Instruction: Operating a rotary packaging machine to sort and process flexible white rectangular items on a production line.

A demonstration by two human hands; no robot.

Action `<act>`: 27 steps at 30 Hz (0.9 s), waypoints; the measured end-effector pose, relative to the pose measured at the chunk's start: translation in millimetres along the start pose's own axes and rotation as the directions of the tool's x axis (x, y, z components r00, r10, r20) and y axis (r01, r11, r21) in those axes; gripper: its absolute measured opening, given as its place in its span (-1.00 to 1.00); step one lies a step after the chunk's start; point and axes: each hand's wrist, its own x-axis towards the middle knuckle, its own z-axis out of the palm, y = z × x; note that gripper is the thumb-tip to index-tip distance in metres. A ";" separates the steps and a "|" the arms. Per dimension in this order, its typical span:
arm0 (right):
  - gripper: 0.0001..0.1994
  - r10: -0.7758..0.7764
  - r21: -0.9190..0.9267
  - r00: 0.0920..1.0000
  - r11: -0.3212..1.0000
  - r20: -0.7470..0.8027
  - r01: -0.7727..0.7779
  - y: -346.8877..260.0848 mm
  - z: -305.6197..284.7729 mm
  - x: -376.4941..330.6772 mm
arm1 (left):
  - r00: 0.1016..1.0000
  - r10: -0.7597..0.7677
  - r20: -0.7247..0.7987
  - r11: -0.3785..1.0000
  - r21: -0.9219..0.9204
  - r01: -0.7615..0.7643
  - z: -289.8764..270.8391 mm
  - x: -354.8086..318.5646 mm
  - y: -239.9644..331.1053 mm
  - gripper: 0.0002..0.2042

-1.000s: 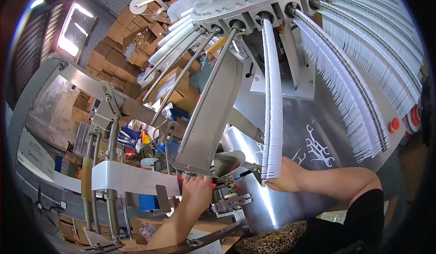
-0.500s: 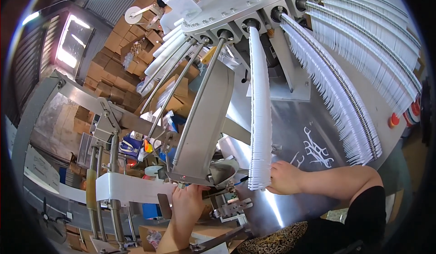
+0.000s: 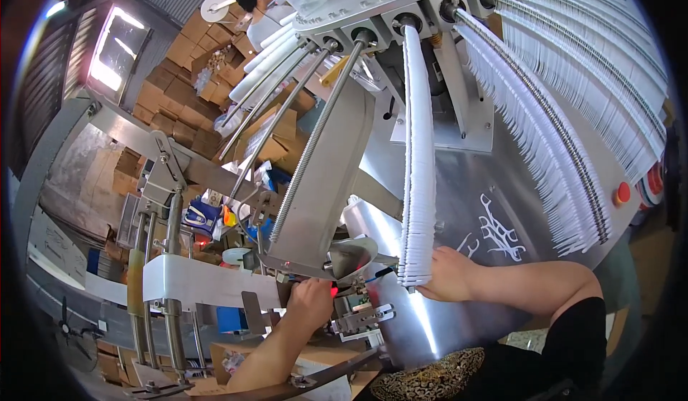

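My left hand [image 3: 310,302] is closed at the machine's lower head, just right of the end of a white strip [image 3: 208,280]. Its fingers curl inward beside a small red glow, and what they hold, if anything, is hidden. My right hand [image 3: 450,275] closes round the lower end of a packed row of thin white plastic pieces [image 3: 419,172], its fingertips passing behind them. That row hangs along a rod from the round metal hub [image 3: 380,7]. A spring-wound rod [image 3: 322,129] runs down bare between my hands. Loose branching white pieces [image 3: 499,235] lie on the metal table right of the row.
More loaded rods [image 3: 537,129] fan out to the right. Near the right edge sits a red button [image 3: 622,193]. Steel rollers [image 3: 172,258] carry the strip at the left. Cardboard boxes [image 3: 161,100] are piled behind, and another person [image 3: 261,21] is at the far back.
My left hand has shifted right, away from the strip's end, and its fingers are more curled. My right hand stays at the row's lower end. The whole view has tilted slightly.
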 end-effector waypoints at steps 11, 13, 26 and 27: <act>-0.83 -0.003 -0.009 0.999 1.000 0.048 0.003 -2.8 -0.8 -1.1 | 0.703 -0.375 -0.604 0.915 -0.364 0.176 -108.8 -32.3 26.8 -0.89; -0.83 -0.003 -0.005 0.999 1.000 0.048 0.003 -1.2 2.7 0.2 | 0.700 -0.357 -0.618 0.928 -0.321 0.190 -116.8 -34.8 28.5 -0.87; -0.82 -0.009 0.001 0.999 1.000 0.041 0.009 6.0 13.3 0.7 | 0.998 -0.050 -0.044 0.944 0.324 0.061 -11.6 -3.8 10.4 -0.87; -0.82 -0.011 -0.004 0.999 1.000 0.040 0.011 6.5 12.5 0.1 | 0.999 0.010 -0.050 0.933 0.359 0.008 -13.8 -1.2 10.8 -0.88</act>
